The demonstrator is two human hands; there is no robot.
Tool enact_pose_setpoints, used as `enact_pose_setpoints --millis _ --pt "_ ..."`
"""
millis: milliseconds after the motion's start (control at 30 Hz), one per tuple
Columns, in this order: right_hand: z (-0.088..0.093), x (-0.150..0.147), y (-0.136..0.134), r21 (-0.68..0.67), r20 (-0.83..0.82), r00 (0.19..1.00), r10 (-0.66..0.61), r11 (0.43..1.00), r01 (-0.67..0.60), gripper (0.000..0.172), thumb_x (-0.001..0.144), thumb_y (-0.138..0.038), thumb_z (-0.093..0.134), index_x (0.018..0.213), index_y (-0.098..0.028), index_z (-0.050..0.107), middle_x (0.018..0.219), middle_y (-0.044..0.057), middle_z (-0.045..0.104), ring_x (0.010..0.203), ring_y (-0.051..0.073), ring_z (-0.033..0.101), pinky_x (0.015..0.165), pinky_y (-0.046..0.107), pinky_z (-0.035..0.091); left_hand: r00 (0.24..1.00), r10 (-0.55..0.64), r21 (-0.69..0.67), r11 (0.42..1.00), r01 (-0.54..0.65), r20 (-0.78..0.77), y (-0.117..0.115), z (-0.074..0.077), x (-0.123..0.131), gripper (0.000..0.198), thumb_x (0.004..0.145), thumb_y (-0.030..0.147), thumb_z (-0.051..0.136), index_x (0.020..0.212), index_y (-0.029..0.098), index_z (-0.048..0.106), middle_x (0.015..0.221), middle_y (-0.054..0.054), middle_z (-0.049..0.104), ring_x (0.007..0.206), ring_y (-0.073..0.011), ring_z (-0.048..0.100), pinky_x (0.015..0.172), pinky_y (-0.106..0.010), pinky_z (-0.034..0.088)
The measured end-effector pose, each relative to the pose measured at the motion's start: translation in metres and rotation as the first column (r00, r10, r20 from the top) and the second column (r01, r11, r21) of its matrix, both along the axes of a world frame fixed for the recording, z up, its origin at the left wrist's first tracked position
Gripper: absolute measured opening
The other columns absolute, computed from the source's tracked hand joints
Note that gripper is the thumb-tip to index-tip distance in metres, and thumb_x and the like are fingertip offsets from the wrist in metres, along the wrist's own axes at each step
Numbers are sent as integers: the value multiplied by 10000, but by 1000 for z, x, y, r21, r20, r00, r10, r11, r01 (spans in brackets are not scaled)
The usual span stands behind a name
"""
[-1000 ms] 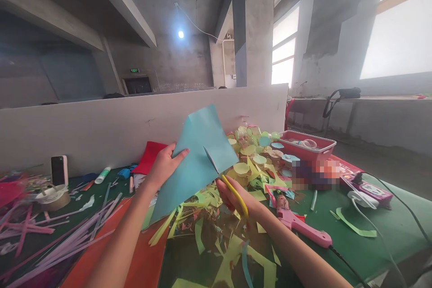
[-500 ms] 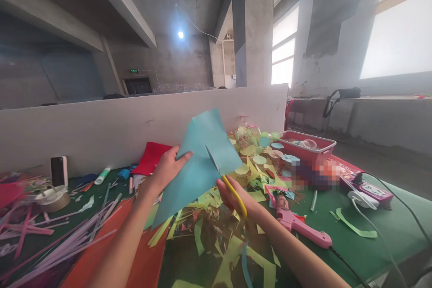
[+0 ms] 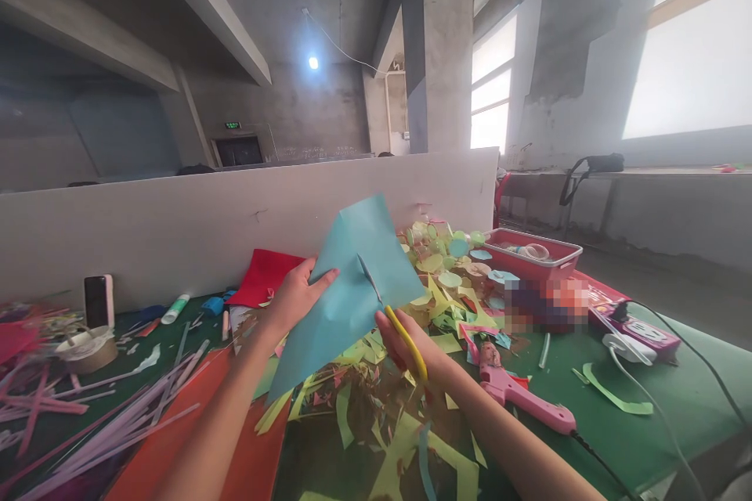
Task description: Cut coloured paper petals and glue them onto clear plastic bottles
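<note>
A blue paper sheet (image 3: 344,305) is pinched at its left side by the left hand (image 3: 295,299) above a green table (image 3: 567,377), its face crossed by a blade of yellow-handled scissors (image 3: 405,330) gripped in the right hand (image 3: 432,350).

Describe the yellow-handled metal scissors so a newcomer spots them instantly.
Over the green table, the left hand holds a large light-blue paper sheet. At its lower right edge, the right hand grips the scissors. Their silver blade and yellow handle stand out from the flat yellow-green paper scraps below.
</note>
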State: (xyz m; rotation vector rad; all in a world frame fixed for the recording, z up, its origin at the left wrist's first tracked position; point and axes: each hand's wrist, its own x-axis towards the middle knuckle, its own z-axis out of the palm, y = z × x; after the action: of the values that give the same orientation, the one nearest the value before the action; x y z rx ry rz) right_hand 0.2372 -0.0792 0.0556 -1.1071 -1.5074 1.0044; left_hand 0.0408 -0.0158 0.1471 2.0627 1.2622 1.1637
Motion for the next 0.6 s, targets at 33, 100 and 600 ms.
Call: enact_pose_setpoints --millis 33,100,600 --pt "0 0 0 -13 -2 1000 -13 1000 13 512 800 -718 466 688 -225 384 507 -84 336 464 99 351 456 240 320 1000 3 1 1000 -3 -6 0 0 0 403 750 561 612 958 216 625 842 -15 725 748 -209 667 616 -249 515" --pt "1 1 -1 -16 -12 1000 -24 1000 23 510 794 -715 481 699 -222 393 521 -83 337 473 99 355 456 236 317 1000 3 -5 1000 -3 -3 0 0 0 398 752 558 612 956 216 622 844 -13 726 749 -210 670 614 -252 519" --pt "1 3 3 -23 50 999 19 1000 -18 503 847 -697 393 648 -245 297 432 -97 312 370 90 336 421 250 314 995 -92 -94 991 96 45 -4 -2 5 521 730 589 628 1106 229 607 969 -29 733 830 -233 690 664 -284 553"
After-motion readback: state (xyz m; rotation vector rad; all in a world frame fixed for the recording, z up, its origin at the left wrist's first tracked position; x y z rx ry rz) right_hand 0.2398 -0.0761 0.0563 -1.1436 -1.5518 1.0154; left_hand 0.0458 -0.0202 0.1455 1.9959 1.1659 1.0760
